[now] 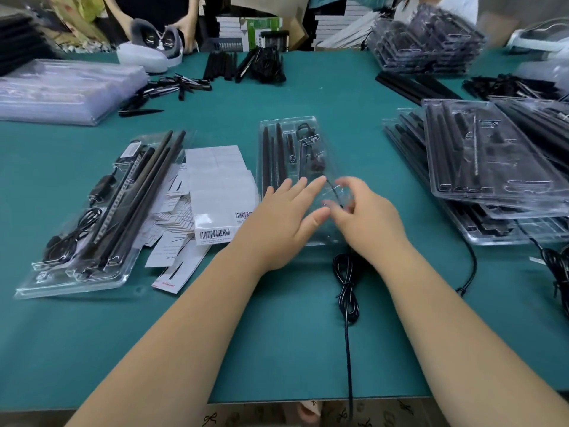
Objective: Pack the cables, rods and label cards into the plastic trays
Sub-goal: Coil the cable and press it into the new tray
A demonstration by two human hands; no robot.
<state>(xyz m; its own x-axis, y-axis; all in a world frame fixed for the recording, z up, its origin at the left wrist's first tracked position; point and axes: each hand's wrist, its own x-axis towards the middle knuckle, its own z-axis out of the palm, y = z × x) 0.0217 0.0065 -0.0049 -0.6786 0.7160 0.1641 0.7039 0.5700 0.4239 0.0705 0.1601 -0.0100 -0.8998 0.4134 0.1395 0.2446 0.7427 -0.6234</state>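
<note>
A clear plastic tray (288,124) lies in the middle of the green table, with black rods (272,158) and a small cable part inside. My left hand (286,217) rests flat on the tray's near end, fingers straight. My right hand (366,217) is beside it with curled fingers pinching a thin black cable (334,188) at the tray's lower right. A bundled black cable (348,285) trails from under my right hand toward the table's front edge. Label cards (215,177) lie spread to the left of the tray.
A filled tray (70,278) sits at the left beside the cards. Stacked trays (492,167) lie at the right, with more cable (557,272) near them. Loose black rods and pins (172,84) lie at the back. People stand at the far edge.
</note>
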